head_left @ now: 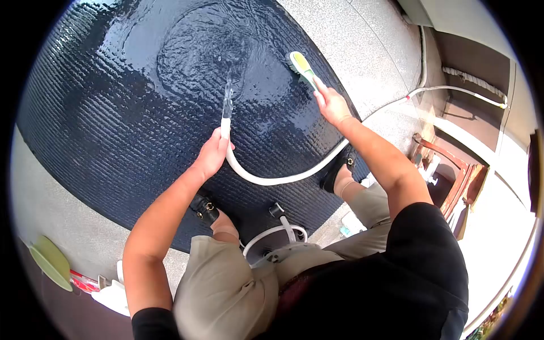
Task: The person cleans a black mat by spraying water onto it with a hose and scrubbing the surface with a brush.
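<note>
My left hand (213, 152) is wrapped round the end of a white hose (272, 181), and water streams from it onto a dark ribbed mat (136, 153). The water spreads in ripples over the mat's far part. In my right hand (333, 106) is the handle of a green and white brush (302, 65), held above the mat near its right edge. Its bristles point down and to the left. From my left hand the hose curves round in front of my feet and runs off to the right.
Pale speckled floor (362, 45) borders the mat. At the right are a wooden frame (470, 181) and a wall with piping. A green basin (51, 262) lies at the lower left. A second looped hose (289, 229) with a black fitting is between my feet.
</note>
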`<action>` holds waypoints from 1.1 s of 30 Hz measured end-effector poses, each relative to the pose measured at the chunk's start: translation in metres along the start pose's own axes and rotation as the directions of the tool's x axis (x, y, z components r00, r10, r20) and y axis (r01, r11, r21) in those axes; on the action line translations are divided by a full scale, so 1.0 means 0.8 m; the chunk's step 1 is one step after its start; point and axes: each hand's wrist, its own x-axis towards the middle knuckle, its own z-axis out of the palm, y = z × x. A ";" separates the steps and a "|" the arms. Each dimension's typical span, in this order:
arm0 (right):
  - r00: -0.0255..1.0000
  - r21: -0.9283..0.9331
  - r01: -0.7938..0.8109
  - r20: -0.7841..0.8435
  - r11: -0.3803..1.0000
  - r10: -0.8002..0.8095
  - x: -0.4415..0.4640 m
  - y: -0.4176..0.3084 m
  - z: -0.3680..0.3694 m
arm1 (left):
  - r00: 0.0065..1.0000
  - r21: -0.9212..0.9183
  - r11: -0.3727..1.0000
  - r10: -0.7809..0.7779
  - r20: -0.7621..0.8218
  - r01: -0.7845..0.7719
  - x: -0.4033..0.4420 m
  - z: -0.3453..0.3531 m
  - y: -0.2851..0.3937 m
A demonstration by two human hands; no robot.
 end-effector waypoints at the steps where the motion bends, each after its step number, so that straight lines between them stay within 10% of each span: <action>1: 0.997 0.007 -0.070 0.024 0.998 0.069 -0.027 -0.006 0.007 | 1.000 -0.007 1.000 0.021 -0.007 -0.021 0.000 0.003 0.002; 10: 0.979 0.056 -0.055 -0.196 0.997 0.065 0.182 -0.171 -0.034 | 0.965 -0.337 0.941 -0.058 -0.255 -0.032 -0.018 -0.017 -0.017; 17: 0.984 0.093 0.120 -0.146 0.988 -0.106 -0.099 -0.110 0.077 | 0.966 -0.265 0.961 0.005 -0.260 -0.076 -0.045 0.018 -0.050; 25: 0.963 -0.011 0.251 -0.102 0.968 -0.250 0.148 -0.287 -0.016 | 0.954 -0.340 0.937 -0.024 -0.298 -0.083 -0.034 -0.006 -0.029; 33: 0.981 -0.019 0.170 0.101 0.985 -0.167 -0.053 -0.194 0.039 | 0.911 -0.279 0.950 0.011 -0.412 -0.138 -0.011 -0.018 -0.049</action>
